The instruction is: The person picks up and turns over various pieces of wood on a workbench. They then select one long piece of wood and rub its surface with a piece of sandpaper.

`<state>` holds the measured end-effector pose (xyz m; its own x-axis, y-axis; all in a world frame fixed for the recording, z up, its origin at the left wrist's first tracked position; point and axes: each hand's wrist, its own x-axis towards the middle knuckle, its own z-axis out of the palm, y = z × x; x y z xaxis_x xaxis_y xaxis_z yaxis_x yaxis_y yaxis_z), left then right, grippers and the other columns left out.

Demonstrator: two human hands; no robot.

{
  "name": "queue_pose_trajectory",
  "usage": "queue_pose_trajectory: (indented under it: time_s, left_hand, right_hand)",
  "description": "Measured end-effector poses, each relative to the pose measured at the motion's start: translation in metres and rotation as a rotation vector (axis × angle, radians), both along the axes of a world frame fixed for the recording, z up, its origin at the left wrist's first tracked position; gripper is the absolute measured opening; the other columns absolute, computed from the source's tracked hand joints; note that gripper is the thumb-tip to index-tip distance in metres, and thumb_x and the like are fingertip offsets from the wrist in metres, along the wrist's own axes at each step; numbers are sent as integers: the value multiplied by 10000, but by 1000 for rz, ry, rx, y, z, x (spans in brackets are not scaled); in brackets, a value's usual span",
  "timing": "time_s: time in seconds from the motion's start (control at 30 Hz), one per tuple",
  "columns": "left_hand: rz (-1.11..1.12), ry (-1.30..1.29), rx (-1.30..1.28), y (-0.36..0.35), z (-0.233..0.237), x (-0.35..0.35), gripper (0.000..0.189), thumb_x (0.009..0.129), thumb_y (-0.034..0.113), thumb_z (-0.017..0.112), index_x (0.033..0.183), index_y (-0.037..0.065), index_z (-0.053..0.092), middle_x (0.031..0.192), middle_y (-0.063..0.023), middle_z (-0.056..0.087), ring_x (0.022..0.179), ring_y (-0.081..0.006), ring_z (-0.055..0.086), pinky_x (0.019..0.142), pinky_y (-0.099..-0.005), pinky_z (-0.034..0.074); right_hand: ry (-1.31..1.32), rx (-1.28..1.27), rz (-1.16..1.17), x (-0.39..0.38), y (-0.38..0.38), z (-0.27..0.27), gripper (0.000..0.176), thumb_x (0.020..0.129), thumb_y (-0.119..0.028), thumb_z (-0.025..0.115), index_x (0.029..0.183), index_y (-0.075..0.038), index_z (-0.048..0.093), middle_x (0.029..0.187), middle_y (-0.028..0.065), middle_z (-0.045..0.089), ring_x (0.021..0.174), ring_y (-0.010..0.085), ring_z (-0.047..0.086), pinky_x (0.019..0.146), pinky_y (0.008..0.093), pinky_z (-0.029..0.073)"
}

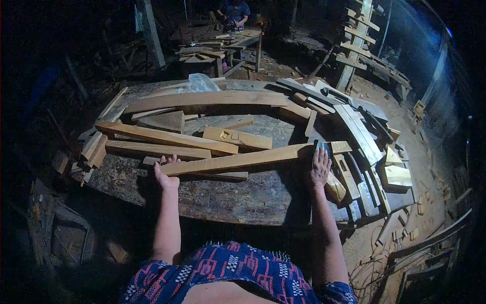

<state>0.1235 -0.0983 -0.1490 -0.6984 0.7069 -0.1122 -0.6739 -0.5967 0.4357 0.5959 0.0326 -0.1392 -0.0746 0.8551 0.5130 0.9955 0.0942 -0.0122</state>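
A long squared wooden bar (248,159) lies slantwise across other pieces on the worktable. My left hand (167,173) is wrapped round its left end, fingers curled at the end of the wood. Near the right end, my right hand (320,168) presses its fingers down on a small dark flat-looking piece (324,146) against the bar; I cannot tell what this piece is. Behind the bar is a wooden block with a cut-out slot (238,138). Two more squared lengths, a longer bar (167,137) and a shorter bar (159,149), lie beside my left hand.
The worn worktable (228,202) carries a long board (207,99), a clear plastic bag (202,82) and, at right, a slotted wooden block (347,177) among several tools and offcuts. Another person (235,12) stands behind a farther table (248,39). A post (354,45) with wooden crosspieces stands back right.
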Motion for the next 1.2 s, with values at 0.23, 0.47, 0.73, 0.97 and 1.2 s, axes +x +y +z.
queue_pose_trajectory:
  time_s: [0.23, 0.47, 0.73, 0.97, 1.2]
  left_hand:
    - [-7, 10, -6, -2, -2, -1, 387, 855, 426, 414, 941, 57, 496, 853, -105, 487, 946, -332, 529, 877, -487, 381]
    - [26, 0, -44, -1, 3, 2, 405, 860, 424, 398, 932, 40, 505, 824, -105, 504, 950, -343, 525, 884, -499, 379]
    - [21, -49, -52, -2, 9, 1, 476, 863, 460, 364, 924, 9, 504, 815, -104, 511, 961, -332, 519, 897, -513, 364]
    - [43, -345, 52, 6, 20, -4, 550, 805, 526, 430, 947, -4, 455, 814, -101, 500, 862, -302, 521, 834, -511, 396]
    - [129, -295, 3, 4, 72, 16, 638, 721, 649, 477, 887, 33, 461, 788, -77, 460, 758, -252, 482, 777, -453, 416]
  right_hand:
    - [-21, -26, -25, -2, -1, 3, 543, 782, -140, 414, 1308, -79, 294, 1363, 107, 288, 1264, 272, 259, 1009, 445, 209]
    - [3, -31, 2, -1, -2, 3, 551, 768, -130, 421, 1302, -68, 301, 1363, 118, 284, 1261, 285, 260, 1014, 454, 196]
    - [34, 13, 2, 2, 4, -5, 554, 762, -114, 410, 1304, -77, 302, 1364, 108, 286, 1263, 278, 253, 1020, 447, 185]
    - [136, 131, 62, 9, 5, 2, 579, 766, -201, 463, 1297, -35, 305, 1305, 113, 371, 1191, 268, 356, 973, 390, 264]
    - [1180, 44, 96, 37, 19, 6, 354, 844, -329, 499, 950, 4, 556, 705, 124, 576, 665, 228, 543, 574, 344, 404]
